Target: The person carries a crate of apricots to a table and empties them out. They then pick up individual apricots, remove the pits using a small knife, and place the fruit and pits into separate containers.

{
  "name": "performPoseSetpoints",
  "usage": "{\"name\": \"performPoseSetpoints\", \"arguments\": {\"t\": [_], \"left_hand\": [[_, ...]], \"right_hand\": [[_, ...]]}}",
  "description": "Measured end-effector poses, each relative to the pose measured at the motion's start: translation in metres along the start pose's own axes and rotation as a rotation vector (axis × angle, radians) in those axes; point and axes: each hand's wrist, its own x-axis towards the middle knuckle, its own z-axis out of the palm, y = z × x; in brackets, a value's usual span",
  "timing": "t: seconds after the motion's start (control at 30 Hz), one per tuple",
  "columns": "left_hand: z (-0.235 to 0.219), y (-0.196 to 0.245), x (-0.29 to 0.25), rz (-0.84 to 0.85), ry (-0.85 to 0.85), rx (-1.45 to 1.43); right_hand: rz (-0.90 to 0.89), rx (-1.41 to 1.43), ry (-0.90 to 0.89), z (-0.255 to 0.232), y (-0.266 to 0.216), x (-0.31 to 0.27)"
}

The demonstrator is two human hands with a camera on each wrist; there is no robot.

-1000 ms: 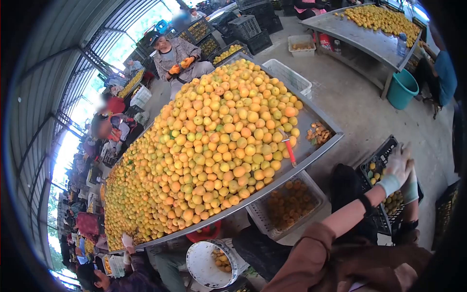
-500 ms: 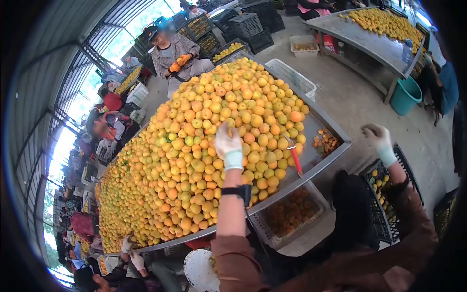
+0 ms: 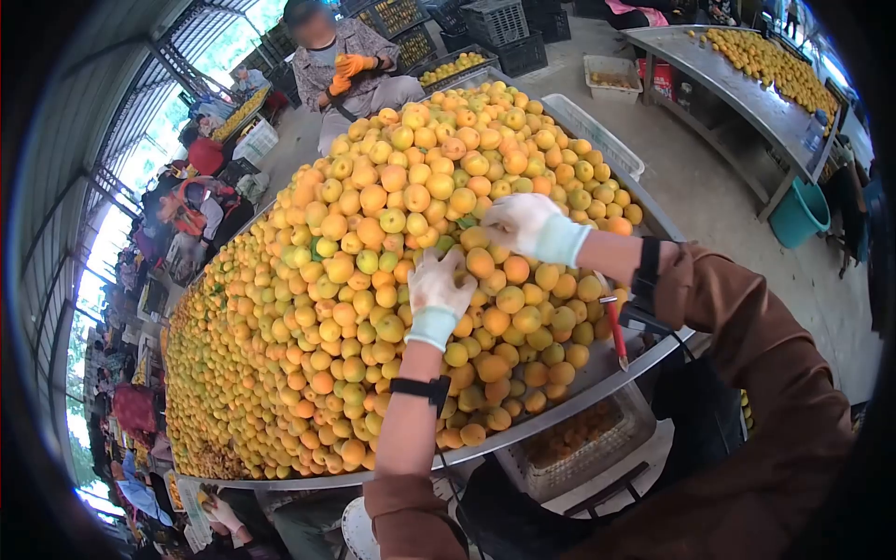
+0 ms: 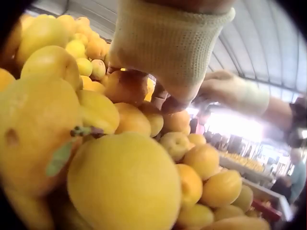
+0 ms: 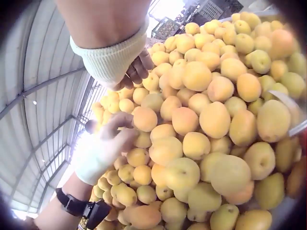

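A large heap of apricots [image 3: 364,308] covers the metal table [image 3: 569,392]. My left hand [image 3: 441,289], in a white glove, reaches into the heap from the near side. Its fingers and thumb curl about an apricot [image 4: 125,87] in the left wrist view. To the right, my gloved right hand [image 3: 527,224] bends down over the fruit, close beside the left. Its fingers [image 5: 136,72] are bent toward the heap, and I cannot tell whether they hold an apricot. A red-handled tool [image 3: 614,331] lies at the heap's right edge.
Below the table's near edge stands a pale crate [image 3: 597,434] with fruit pieces. Across the heap sits a person in orange gloves [image 3: 350,70]. A white crate [image 3: 597,135] is past the far edge; a second table [image 3: 719,84] and a teal bucket [image 3: 801,213] stand right.
Both hands were together over the black crate at right. The left hand moved to the heap first; the right hand followed from the crate and is now beside it.
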Motion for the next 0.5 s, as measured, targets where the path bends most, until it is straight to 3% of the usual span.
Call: {"name": "performPoseSetpoints", "arguments": {"t": [0.03, 0.13, 0.17, 0.2, 0.27, 0.33, 0.4, 0.43, 0.47, 0.5], "left_hand": [[-0.001, -0.002, -0.004, 0.055, 0.118, -0.108], [-0.019, -0.007, -0.016, 0.128, 0.064, -0.022], [-0.023, -0.013, -0.017, 0.167, 0.130, -0.002], [-0.026, -0.019, -0.015, 0.165, 0.121, -0.004], [-0.030, -0.028, -0.003, 0.008, 0.073, 0.004], [-0.023, -0.029, 0.014, -0.001, 0.089, 0.032], [-0.004, -0.029, 0.035, 0.108, 0.024, -0.096], [-0.002, -0.024, 0.045, 0.136, -0.179, -0.028], [-0.003, -0.018, 0.054, 0.138, -0.178, -0.034], [-0.003, -0.012, 0.061, 0.073, -0.344, 0.096]], "right_hand": [[-0.056, -0.034, -0.011, 0.008, 0.001, 0.010], [-0.135, -0.070, -0.103, 0.026, 0.001, 0.032], [-0.181, -0.058, -0.194, 0.034, 0.002, 0.034], [-0.224, -0.045, -0.287, 0.042, 0.003, 0.035], [-0.222, -0.127, -0.370, 0.051, 0.003, 0.032], [-0.194, -0.112, -0.352, 0.053, 0.003, 0.029], [-0.136, -0.023, -0.267, 0.060, 0.014, 0.023], [-0.086, 0.049, -0.183, 0.061, 0.021, 0.021], [-0.037, 0.119, -0.097, 0.061, 0.027, 0.020], [-0.034, 0.160, -0.046, 0.063, 0.030, 0.019]]}}
